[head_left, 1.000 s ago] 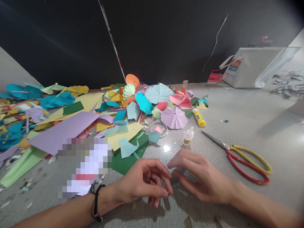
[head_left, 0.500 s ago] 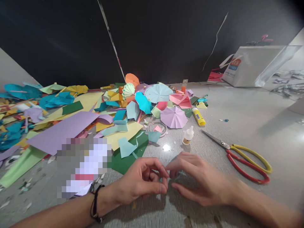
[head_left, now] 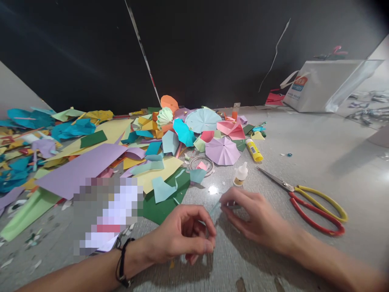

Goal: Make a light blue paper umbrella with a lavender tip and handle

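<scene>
My left hand [head_left: 190, 235], with a black bracelet at its wrist, hovers over the grey table with its fingers curled and the thumb near the fingertips; whatever it may hold is too small to name. To its right, my right hand [head_left: 249, 211] pinches a thin light blue paper piece [head_left: 215, 211] between thumb and fingers. A small white glue bottle [head_left: 240, 174] stands just beyond my right hand. Scissors [head_left: 291, 188] with one yellow and one red handle lie open to the right.
Coloured paper pieces, including a purple sheet [head_left: 82, 168] and a green sheet [head_left: 167, 198], cover the left and middle. A tape ring [head_left: 191, 163], a pleated lilac disc [head_left: 223, 151] and a yellow glue stick [head_left: 254, 150] lie ahead. A white bag [head_left: 328, 85] stands back right.
My right hand has moved slightly up and away from my left hand, and the light blue paper shows more clearly at its fingertips. My left hand has shifted slightly down.
</scene>
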### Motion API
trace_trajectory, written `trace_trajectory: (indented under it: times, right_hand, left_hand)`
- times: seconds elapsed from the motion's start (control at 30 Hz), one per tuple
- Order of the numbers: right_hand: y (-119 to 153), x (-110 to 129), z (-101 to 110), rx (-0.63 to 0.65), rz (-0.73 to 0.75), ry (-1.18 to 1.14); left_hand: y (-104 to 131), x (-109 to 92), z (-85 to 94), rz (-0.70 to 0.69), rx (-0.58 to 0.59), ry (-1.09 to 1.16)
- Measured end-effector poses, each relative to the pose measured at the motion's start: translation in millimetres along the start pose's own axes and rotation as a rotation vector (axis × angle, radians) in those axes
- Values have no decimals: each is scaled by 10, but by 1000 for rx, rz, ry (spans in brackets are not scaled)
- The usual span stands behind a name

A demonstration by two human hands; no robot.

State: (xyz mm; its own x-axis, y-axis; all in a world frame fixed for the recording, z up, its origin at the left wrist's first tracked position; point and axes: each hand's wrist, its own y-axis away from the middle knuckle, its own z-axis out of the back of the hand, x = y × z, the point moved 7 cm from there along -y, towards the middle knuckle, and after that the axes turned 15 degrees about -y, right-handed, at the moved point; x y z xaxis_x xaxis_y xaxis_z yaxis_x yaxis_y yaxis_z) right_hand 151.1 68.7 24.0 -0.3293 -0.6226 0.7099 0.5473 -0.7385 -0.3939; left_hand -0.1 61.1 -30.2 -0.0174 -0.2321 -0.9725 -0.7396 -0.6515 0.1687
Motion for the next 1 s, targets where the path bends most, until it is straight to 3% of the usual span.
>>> trace_trajectory:
  times: [0.17, 0.43, 0.63, 1.0]
  right_hand:
    - [18, -25, 106, -141, -73, -2]
    - [31, 12, 190, -256, -47, 16]
    - [20, 17, 142, -185, 24, -43]
    - [-5, -8, 71, -80, 2, -84]
  left_hand:
    - [13, -13, -20, 7, 11, -33]
    - [-16, -14, -30, -5, 24, -26]
    - [-32, -51, -17, -57, 12, 31]
    - [-18, 11, -57, -1, 38, -29]
